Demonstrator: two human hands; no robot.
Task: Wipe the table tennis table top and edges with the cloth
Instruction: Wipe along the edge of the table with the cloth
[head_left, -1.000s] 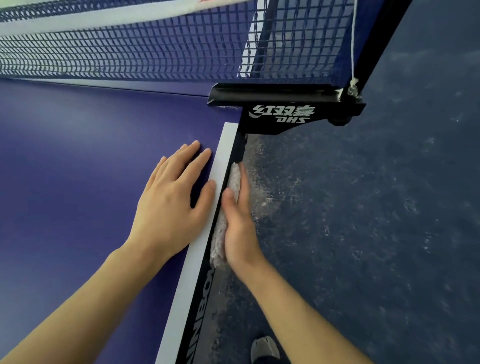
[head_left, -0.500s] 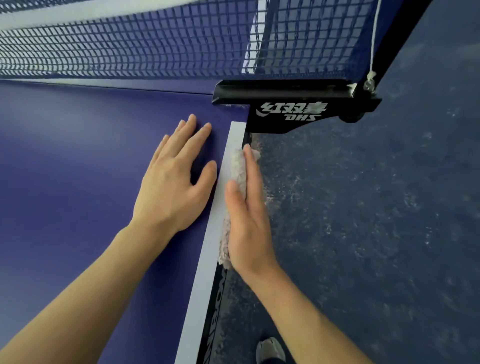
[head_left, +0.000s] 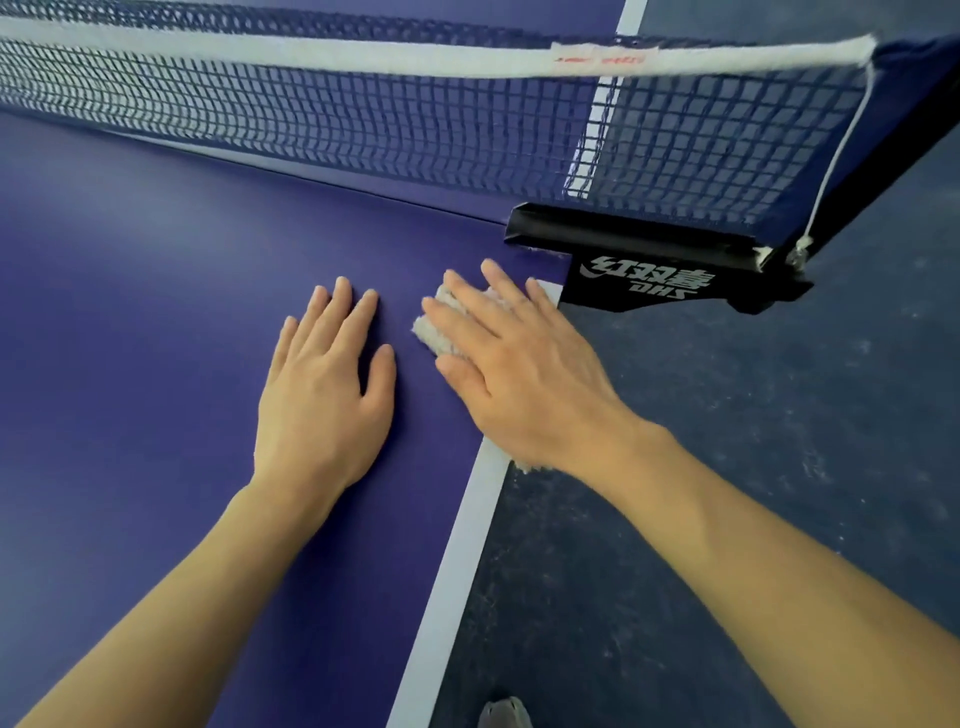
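The blue table tennis table top (head_left: 130, 338) fills the left of the head view, with a white sideline (head_left: 457, 545) along its right edge. My right hand (head_left: 519, 374) lies flat, fingers straight, pressing a pale grey cloth (head_left: 434, 330) onto the top near the net clamp. Most of the cloth is hidden under the palm; a bit of it shows at the wrist over the table edge. My left hand (head_left: 322, 395) rests flat on the blue surface just left of the cloth, fingers spread and straight, holding nothing.
The net (head_left: 363, 114) with its white top band crosses the table just beyond my fingers. Its black clamp bracket (head_left: 644, 260) sticks out past the table's side. Dark blue speckled floor (head_left: 753, 467) lies to the right. A shoe tip (head_left: 504, 714) shows below.
My right hand has brought the cloth up from the table's side edge onto the top surface, and now lies flat across the sideline. My left hand stays in place.
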